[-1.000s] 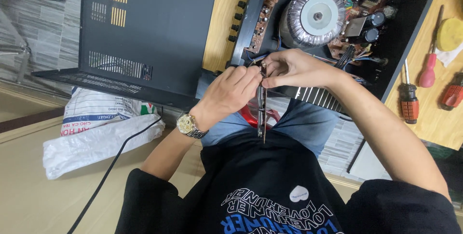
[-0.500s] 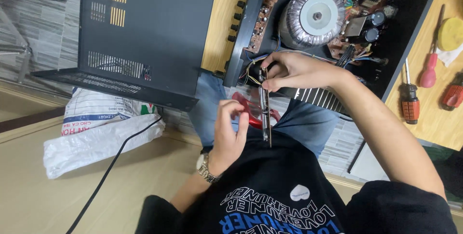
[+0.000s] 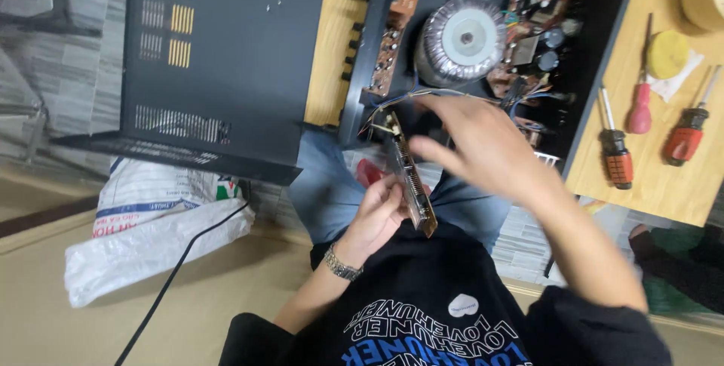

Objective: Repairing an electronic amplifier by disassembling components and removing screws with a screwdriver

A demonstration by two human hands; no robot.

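Observation:
My left hand (image 3: pixel 377 219), with a metal watch (image 3: pixel 343 264) on the wrist, grips the lower end of a narrow circuit board (image 3: pixel 408 177) that stands tilted over my lap. Thin wires (image 3: pixel 392 103) run from the board's top to the open amplifier chassis (image 3: pixel 362 79). My right hand (image 3: pixel 483 147) is blurred, with its fingers spread just right of the board's upper half and nothing in it. Inside the chassis a round toroidal transformer (image 3: pixel 461 40) sits beside several capacitors.
A black metal cover (image 3: pixel 219 56) lies to the left on the wooden table (image 3: pixel 328 64). Three screwdrivers (image 3: pixel 617 147) with red handles and a yellow round pad (image 3: pixel 667 53) lie on the right. On the floor are a white plastic bag (image 3: pixel 151 238) and a black cable (image 3: pixel 173 275).
My left hand dropped from the board's top to my lap, then took hold of the board's lower end. My right hand let go of the upper end and spread open.

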